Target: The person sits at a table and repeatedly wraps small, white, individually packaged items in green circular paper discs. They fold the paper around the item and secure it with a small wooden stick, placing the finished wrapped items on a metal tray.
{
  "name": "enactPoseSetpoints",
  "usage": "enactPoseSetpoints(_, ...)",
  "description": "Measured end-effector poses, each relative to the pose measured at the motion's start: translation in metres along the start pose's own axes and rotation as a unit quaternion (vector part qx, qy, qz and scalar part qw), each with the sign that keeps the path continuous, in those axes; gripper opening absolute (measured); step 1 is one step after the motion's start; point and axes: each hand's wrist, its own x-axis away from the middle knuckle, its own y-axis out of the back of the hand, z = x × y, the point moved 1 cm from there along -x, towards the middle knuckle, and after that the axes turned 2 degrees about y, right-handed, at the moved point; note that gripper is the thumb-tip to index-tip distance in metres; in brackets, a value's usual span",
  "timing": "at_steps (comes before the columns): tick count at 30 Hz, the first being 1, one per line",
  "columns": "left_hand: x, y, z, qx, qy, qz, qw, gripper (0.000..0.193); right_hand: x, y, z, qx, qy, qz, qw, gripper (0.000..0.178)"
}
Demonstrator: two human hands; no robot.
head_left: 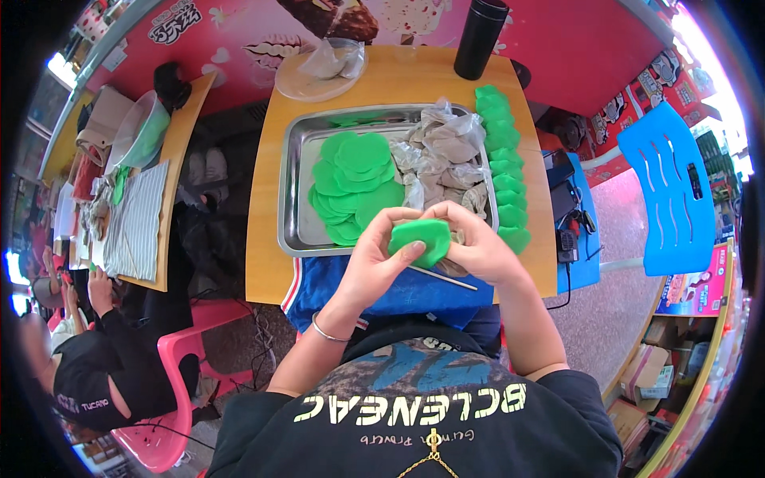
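Both my hands meet over the near edge of a metal tray [291, 183]. Between them is a thin, rounded green piece [422, 239], slightly curled. My left hand [382, 251] has its thumb pressed on the face of the piece. My right hand [478, 243] grips the other side with bent fingers. A loose pile of similar green pieces [358, 183] fills the tray's left part. Beside it lie several crumpled clear bags [450, 147] with greyish-brown contents that I cannot make out. A row of overlapping green pieces [504, 163] runs along the wooden table right of the tray.
A round plate [299, 84] with a clear bag on it and a black cylinder [480, 40] stand at the far edge. A thin white stick [442, 277] lies on blue cloth [382, 287] over my lap. A blue chair [669, 191] is at right; another person [111, 366] works at left.
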Motion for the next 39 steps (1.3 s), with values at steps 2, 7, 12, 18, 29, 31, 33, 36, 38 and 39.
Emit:
enactPoseSetpoints(2, 0.002, 0.013, 0.011, 0.032, 0.034, -0.002, 0.999, 0.030, 0.007, 0.003, 0.004, 0.025, 0.044, 0.026, 0.998, 0.036)
enactPoseSetpoints(7, 0.000, 0.008, 0.018, 0.105, 0.042, -0.065, 0.991, 0.030, 0.009, 0.008, -0.005, 0.237, -0.020, -0.004, 0.971, 0.029)
enactPoseSetpoints(12, 0.006, 0.006, 0.019, 0.056, 0.034, -0.030, 0.997, 0.040, 0.006, 0.008, -0.016, 0.054, 0.010, -0.037, 0.998, 0.016)
enactPoseSetpoints(18, 0.007, 0.001, 0.019, 0.014, 0.038, -0.037, 0.998, 0.042, -0.001, -0.003, -0.014, 0.010, 0.081, -0.096, 0.992, 0.018)
enactPoseSetpoints(29, 0.006, 0.009, 0.022, 0.071, 0.050, -0.034, 0.996, 0.028, 0.002, -0.002, 0.002, 0.299, 0.085, -0.144, 0.940, 0.019)
enactPoseSetpoints(31, 0.004, 0.013, 0.026, 0.034, 0.043, -0.032, 0.998, 0.017, 0.002, -0.004, 0.004, 0.316, 0.075, -0.144, 0.935, 0.018)
enactPoseSetpoints(33, 0.001, 0.013, 0.035, 0.042, 0.032, -0.036, 0.998, 0.013, -0.001, -0.004, 0.003, 0.376, 0.168, -0.115, 0.904, 0.017)
enactPoseSetpoints(36, 0.001, 0.008, 0.033, 0.165, 0.045, -0.074, 0.982, 0.009, 0.000, -0.003, 0.008, 0.308, 0.178, -0.037, 0.934, 0.014)
enactPoseSetpoints(38, 0.001, 0.010, 0.032, 0.191, 0.045, -0.057, 0.979, 0.008, 0.000, -0.002, 0.008, 0.250, 0.147, -0.033, 0.956, 0.013)
enactPoseSetpoints(39, 0.001, 0.010, 0.031, 0.204, 0.046, -0.049, 0.977, 0.007, 0.000, -0.002, 0.004, 0.242, 0.135, -0.060, 0.959, 0.013)
